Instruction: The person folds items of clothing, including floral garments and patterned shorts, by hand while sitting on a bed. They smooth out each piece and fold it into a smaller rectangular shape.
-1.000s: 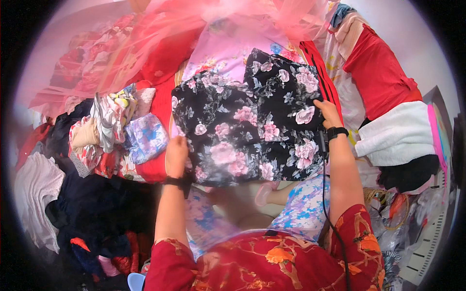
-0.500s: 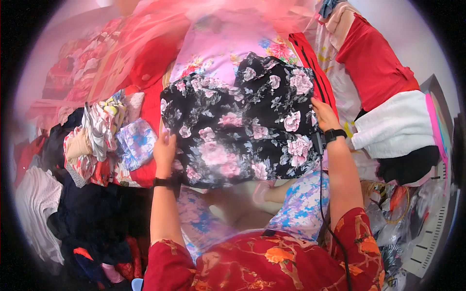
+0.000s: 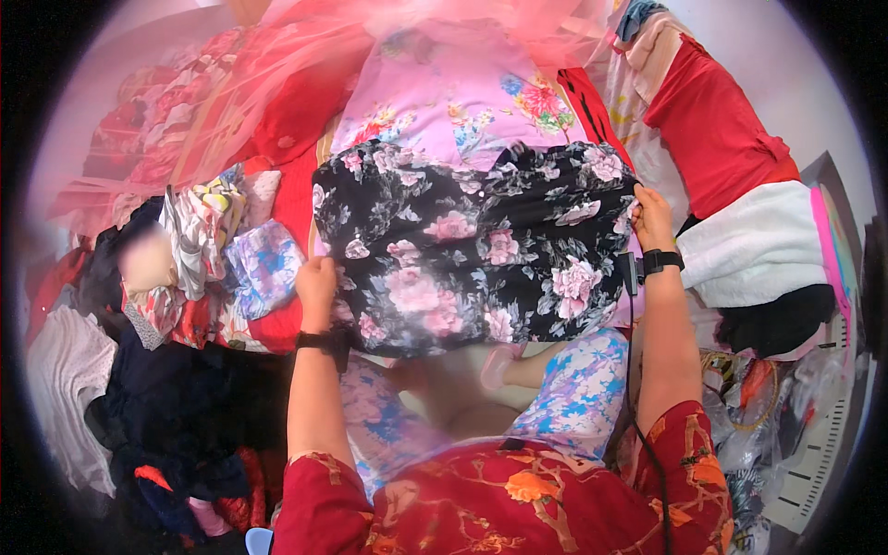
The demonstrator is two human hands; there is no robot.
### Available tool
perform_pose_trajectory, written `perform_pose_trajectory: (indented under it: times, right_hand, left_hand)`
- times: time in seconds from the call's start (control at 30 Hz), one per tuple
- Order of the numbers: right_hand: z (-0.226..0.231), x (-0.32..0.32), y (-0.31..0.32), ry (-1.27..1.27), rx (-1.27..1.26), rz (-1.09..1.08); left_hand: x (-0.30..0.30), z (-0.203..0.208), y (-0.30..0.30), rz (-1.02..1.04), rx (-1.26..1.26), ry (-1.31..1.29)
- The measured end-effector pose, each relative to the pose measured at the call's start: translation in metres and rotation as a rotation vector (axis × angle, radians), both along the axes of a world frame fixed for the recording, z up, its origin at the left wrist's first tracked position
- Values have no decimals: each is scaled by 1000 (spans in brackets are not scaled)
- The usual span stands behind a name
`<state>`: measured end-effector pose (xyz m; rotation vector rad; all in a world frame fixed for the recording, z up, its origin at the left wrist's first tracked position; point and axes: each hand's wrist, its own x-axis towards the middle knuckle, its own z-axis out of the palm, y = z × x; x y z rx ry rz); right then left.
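Note:
A black floral garment [image 3: 462, 245], printed with pink roses and grey leaves, lies spread in front of me over a pink flowered cloth [image 3: 435, 102]. Its near edge hangs above my knees. My left hand [image 3: 316, 285] is closed on the garment's left edge. At the right edge, my right hand [image 3: 653, 217] pinches the fabric between thumb and fingers. Each wrist wears a dark band, and a black cable runs down from the right one. What kind of garment it is, I cannot tell.
Left of the garment sits a pile of folded clothes [image 3: 199, 245] on red fabric. Dark clothing [image 3: 176, 407] heaps up lower left. On the right lie a red garment [image 3: 717, 120], a white towel [image 3: 754, 245] and a black cloth [image 3: 777, 317]. Pink netting [image 3: 305, 55] drapes across the back.
My right hand has moved outward to the right, drawing the garment's right side wider. The raised fold at its far edge has come down flatter. My left hand has barely shifted.

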<state>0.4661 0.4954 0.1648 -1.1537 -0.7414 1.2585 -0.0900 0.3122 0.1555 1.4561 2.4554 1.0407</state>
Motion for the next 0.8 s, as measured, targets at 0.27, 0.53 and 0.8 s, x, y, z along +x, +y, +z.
perform_pose_trajectory:
  times: [0.27, 0.53, 0.8]
  right_hand:
    - [3, -9, 3, -48, 43, 28]
    - [-11, -1, -2, -35, 48, 22]
    - [-9, 13, -3, -137, -11, -39]
  left_hand:
    - [-10, -6, 3, 54, 11, 87]
    - [-13, -2, 2, 35, -14, -85]
    - [-32, -10, -3, 65, 5, 7]
